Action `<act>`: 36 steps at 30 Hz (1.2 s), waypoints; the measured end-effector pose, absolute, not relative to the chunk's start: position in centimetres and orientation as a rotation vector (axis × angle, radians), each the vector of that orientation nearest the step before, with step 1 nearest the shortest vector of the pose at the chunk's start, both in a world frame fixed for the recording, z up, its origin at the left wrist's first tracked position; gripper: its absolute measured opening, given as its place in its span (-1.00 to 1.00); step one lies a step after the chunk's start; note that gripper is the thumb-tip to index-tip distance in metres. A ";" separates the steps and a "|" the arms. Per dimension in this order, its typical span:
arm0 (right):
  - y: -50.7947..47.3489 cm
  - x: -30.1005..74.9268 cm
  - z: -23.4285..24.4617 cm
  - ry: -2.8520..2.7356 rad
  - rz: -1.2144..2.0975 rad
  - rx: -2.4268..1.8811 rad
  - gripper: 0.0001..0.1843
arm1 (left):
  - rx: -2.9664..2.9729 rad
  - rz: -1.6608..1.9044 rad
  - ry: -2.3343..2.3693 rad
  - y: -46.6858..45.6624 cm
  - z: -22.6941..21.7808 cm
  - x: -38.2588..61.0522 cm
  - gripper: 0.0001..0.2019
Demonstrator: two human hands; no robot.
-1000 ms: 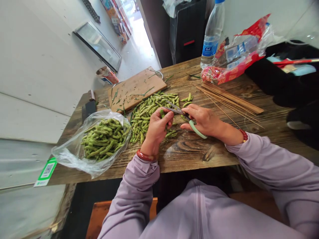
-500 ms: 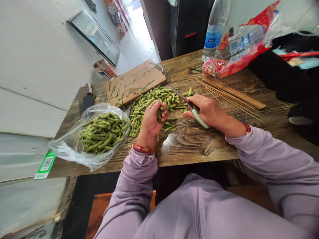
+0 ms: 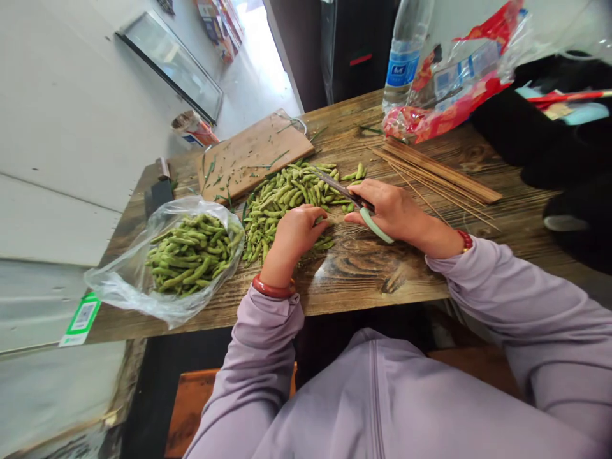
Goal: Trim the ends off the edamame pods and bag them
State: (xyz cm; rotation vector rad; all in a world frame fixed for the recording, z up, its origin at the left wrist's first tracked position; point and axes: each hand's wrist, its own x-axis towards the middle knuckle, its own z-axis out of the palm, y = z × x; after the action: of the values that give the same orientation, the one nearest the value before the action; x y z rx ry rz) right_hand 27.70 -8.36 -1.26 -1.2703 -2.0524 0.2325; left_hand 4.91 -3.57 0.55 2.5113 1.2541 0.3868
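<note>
My right hand (image 3: pixel 389 207) grips a pair of scissors (image 3: pixel 370 224) with pale green handles. Their dark blades point left over a loose heap of green edamame pods (image 3: pixel 282 194). Palm down at the heap's near edge is my left hand (image 3: pixel 299 229), its fingers curled; a bit of green shows between thumb and fingers, and how many pods are in it is hidden. Left of that hand, a clear plastic bag (image 3: pixel 117 280) lies spread around a pile of pods (image 3: pixel 189 255).
Behind the heap lies a wooden cutting board (image 3: pixel 253 156) with green scraps. Bamboo skewers (image 3: pixel 440 172) rest to the right on the wooden table (image 3: pixel 349 280). A water bottle (image 3: pixel 401 67) and red plastic packaging (image 3: pixel 449 115) stand behind them. Dark cloth items (image 3: pixel 526 137) occupy the far right.
My left hand has turned from palm up, with pods showing in it, to palm down over the heap. The scissors stay in my right hand. The view has shifted slightly.
</note>
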 end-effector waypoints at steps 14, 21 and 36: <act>-8.5 27.5 -1.2 -2.029 0.228 -1.248 -0.58 | 1.846 0.892 1.112 -3.8 1.9 5.2 -0.90; -8.6 27.4 -1.3 -2.038 0.224 -1.219 -0.59 | 1.226 0.887 0.889 -4.6 2.7 5.4 -0.69; -8.7 27.2 -1.5 -2.061 0.225 -1.203 -0.55 | 1.170 0.988 0.964 -4.8 2.4 5.9 -0.63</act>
State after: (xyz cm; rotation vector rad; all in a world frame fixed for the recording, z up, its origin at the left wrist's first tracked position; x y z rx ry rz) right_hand 27.20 -8.71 -1.51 -1.2033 -2.0611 0.2253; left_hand 5.89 -4.78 2.35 1.1703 0.9637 0.9879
